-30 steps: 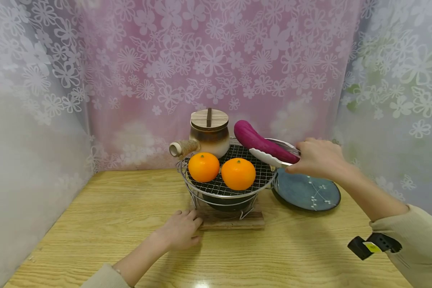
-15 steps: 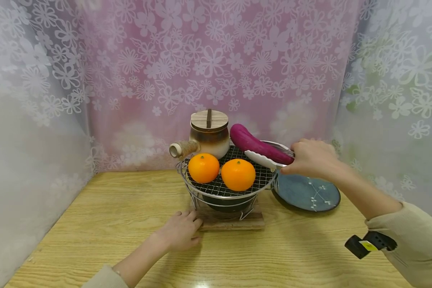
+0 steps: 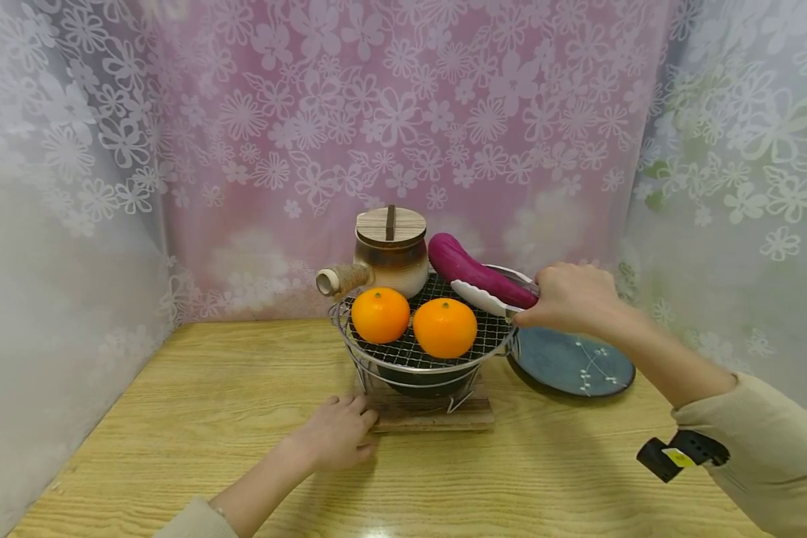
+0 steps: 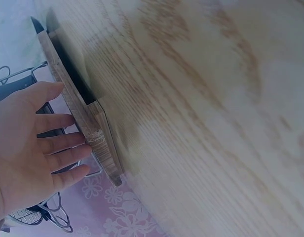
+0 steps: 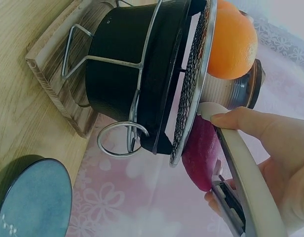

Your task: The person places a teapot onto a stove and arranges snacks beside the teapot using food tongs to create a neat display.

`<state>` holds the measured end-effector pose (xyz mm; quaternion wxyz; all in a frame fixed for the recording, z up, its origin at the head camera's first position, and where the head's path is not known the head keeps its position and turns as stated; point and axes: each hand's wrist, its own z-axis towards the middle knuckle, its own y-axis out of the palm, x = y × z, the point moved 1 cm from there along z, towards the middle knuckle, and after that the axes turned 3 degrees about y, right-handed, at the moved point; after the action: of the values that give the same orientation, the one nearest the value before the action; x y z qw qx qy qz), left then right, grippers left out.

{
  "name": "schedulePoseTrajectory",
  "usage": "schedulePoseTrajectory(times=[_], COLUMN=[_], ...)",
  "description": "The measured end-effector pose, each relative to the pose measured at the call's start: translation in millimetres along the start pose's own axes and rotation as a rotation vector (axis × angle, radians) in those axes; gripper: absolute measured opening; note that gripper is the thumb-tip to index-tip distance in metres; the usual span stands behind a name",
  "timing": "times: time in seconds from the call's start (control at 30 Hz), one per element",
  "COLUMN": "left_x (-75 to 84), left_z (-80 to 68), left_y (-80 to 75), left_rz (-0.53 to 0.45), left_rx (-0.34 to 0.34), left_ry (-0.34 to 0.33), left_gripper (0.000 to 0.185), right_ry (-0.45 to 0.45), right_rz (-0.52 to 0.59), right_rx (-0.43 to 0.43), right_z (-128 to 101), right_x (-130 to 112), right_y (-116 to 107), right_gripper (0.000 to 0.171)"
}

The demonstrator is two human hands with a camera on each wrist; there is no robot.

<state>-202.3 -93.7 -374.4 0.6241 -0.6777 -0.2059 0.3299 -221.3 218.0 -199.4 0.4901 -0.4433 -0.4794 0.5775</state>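
The fingers [image 5: 241,120] of the right hand [image 3: 568,299] are squeezing a pair of white tongs [image 3: 487,299], and the tongs are clamping a purple eggplant [image 3: 474,270]. The eggplant is being held tilted, its far end just beside the clay pot [image 3: 390,254] and its near end over the right rim of the wire grill [image 3: 491,329]; whether it is touching the mesh cannot be told from the head view, though the right wrist view is showing it close against the grill's edge. The left hand [image 3: 336,433] is lying on the desk [image 3: 175,418] with fingers [image 4: 58,148] straight and slightly spread, their tips resting against the wooden board [image 3: 437,415] under the stove.

By the look of it, the eggplant is being carried at the grill and is not yet lying free on anything; the tongs are yet to let it go. The blue plate [image 3: 571,366] beside the grill is holding nothing.

Counting: two oranges [image 3: 379,314] [image 3: 445,326] are sitting on the mesh, with one eggplant, one lidded pot, one grill over one black stove bowl [image 5: 127,74], one board, one plate and one pair of tongs.
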Motion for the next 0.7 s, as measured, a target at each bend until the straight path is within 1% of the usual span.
schedulePoseTrajectory(times=[0.33,0.57,0.7], left_x=[0.1,0.5,0.6], left_z=[0.2,-0.2,-0.4], left_y=[0.5,-0.1,-0.8], left_rz=[-0.001,-0.001,0.002], left_rx=[0.013,0.002,0.005], left_ry=[-0.002,-0.002,0.0], left_gripper=[0.044,0.045,0.044], right_ry=[0.012,0.02,0.007], right_rz=[-0.03,-0.037,-0.05], right_rx=[0.014,0.0,-0.006], right_z=[1,1,0], right_x=[-7,-11,-14], right_y=[2,2,1], right_gripper=[0.038,0.039,0.039])
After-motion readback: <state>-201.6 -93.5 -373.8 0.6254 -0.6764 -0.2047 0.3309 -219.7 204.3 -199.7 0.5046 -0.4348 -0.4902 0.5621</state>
